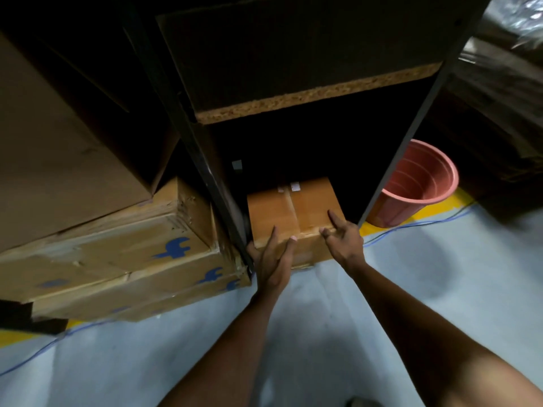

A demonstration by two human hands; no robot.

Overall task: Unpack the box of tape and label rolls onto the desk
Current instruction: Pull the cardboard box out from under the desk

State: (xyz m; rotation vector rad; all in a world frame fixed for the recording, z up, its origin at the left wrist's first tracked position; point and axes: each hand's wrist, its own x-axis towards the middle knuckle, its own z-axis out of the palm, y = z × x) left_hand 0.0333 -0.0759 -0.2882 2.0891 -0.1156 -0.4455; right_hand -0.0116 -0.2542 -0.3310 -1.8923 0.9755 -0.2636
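A sealed brown cardboard box (305, 210) with tape along its top seam sits on the floor under a dark shelf unit, its far half in shadow. My left hand (271, 257) rests on the box's near left corner, fingers straight over the top edge. My right hand (343, 237) touches the near right corner, fingers spread across the top and the front edge. No tape or label rolls are visible; the box is closed.
A dark shelf frame (217, 183) with a chipboard shelf (317, 92) stands over the box. Stacked cardboard cartons (117, 259) with blue logos lie at the left. A pink plastic bucket (417, 186) stands to the right. Pale floor (440, 274) with yellow tape lines lies in front.
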